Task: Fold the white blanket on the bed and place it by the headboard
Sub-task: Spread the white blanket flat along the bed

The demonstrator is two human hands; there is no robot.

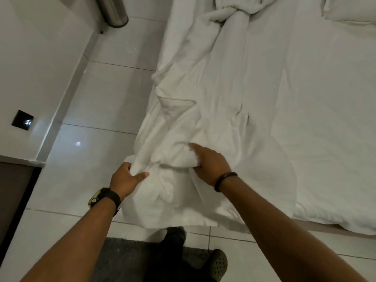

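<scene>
The white blanket (195,102) lies crumpled in a long strip along the left side of the bed (317,119), its near end hanging over the foot corner toward the floor. My left hand (126,178) is closed on a bunched fold at the blanket's left edge. Just to its right, my right hand (209,163) grips the same bunched end, with the fingers tucked under a roll of fabric. The far end of the blanket is twisted into a knot-like heap near the top of the view.
A white pillow (350,9) lies at the far right of the bed. Glossy white floor tiles (105,94) run along the bed's left side, with a metal bin (114,11) by the wall. A dark mat (126,259) and my shoe (218,263) are below.
</scene>
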